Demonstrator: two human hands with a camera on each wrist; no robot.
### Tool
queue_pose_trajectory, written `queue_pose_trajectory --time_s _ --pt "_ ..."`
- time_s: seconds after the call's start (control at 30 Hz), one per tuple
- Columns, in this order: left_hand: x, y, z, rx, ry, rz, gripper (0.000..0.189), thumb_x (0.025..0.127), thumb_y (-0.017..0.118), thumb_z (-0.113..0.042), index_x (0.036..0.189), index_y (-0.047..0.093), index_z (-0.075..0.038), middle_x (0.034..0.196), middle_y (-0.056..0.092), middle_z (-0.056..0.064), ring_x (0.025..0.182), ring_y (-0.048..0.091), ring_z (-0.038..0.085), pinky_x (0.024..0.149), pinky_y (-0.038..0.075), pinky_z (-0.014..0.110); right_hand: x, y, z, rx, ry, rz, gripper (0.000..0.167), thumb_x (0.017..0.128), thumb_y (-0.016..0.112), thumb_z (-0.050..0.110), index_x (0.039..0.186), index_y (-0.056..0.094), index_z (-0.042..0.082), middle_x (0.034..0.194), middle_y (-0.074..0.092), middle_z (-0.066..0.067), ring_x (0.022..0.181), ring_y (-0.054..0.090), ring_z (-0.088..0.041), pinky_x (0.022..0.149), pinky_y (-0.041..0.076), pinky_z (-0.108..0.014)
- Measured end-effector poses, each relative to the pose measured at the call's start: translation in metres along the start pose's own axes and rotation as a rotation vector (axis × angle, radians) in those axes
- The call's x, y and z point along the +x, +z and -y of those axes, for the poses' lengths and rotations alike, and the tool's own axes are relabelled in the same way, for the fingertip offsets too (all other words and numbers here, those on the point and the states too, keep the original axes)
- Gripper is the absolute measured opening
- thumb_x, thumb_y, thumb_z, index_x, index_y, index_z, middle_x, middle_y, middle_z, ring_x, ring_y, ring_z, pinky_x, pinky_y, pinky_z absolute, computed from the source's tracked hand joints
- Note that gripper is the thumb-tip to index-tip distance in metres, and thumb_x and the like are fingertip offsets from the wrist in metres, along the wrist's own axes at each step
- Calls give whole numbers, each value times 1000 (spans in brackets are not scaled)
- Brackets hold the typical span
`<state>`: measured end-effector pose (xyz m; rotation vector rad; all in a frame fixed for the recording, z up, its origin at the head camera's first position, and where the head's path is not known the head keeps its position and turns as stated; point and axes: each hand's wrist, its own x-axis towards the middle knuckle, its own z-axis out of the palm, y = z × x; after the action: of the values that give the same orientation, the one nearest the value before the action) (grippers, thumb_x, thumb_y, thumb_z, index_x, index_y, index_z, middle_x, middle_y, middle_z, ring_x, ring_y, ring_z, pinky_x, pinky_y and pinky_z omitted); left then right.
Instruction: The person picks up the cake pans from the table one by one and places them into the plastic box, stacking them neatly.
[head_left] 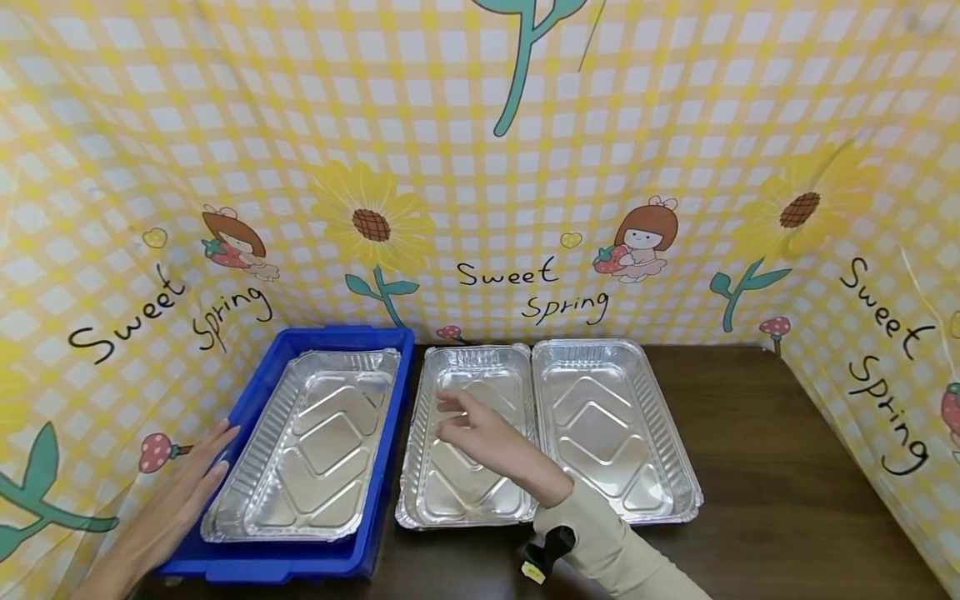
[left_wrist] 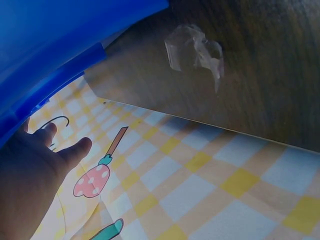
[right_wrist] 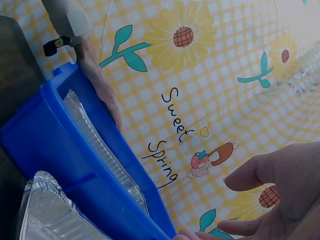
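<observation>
Clearly, the left hand [head_left: 168, 500] lies along the outer left side of a blue plastic tub [head_left: 285, 570], its fingers mostly straight and its thumb apart from them; the fingertips reach the rim, though how firmly they press there I cannot tell. Inside the tub sits a rectangular aluminium foil tray [head_left: 322, 442], with ribbed sides and raised diamond lines across its base. To the right of the tub, on the dark wood-grain table [head_left: 765, 450], stand two more trays of the same kind: the middle foil tray [head_left: 480, 500] and the right-hand foil tray [head_left: 588, 425], side by side with their long rims meeting. Over the middle one hangs the right hand [head_left: 480, 433], fingers spread and gently bent, thumb well away from them, with nothing in its grasp. A beige sleeve [head_left: 615, 550] covers that forearm, and a black wrist strap [head_left: 551, 546] with a yellow label shows near the cuff. In the left wrist view, a crumpled scrap of clear film [left_wrist: 195, 52] clings to the dark wood. Around the table hangs a yellow-and-white gingham cloth [head_left: 450, 125], printed with sunflowers, cartoon girls holding strawberries, and the words "Sweet Spring"
</observation>
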<state>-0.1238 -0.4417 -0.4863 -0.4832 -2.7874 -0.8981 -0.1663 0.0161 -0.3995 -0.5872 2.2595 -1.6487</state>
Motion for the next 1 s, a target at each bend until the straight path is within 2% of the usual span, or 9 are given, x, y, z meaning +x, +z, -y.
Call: queue_pose_trajectory --time_s 0.63,1.0 --pt "0 -1 0 -20 1 3 52 114 41 -10 164 32 -1 170 19 30 146 5 -14 106 2 5 -5 -10 -2 -43 -56 -13 57 96 59 18 148 51 -4 134 64 -26 120 64 -40 96 54 -37" --pt "1 -1 -2 -26 0 3 53 114 41 -10 165 31 -2 171 18 30 147 5 -14 106 2 5 -6 -15 -3 -15 -67 1 57 97 56 16 148 49 -7 136 61 -28 121 63 -42 97 55 -40"
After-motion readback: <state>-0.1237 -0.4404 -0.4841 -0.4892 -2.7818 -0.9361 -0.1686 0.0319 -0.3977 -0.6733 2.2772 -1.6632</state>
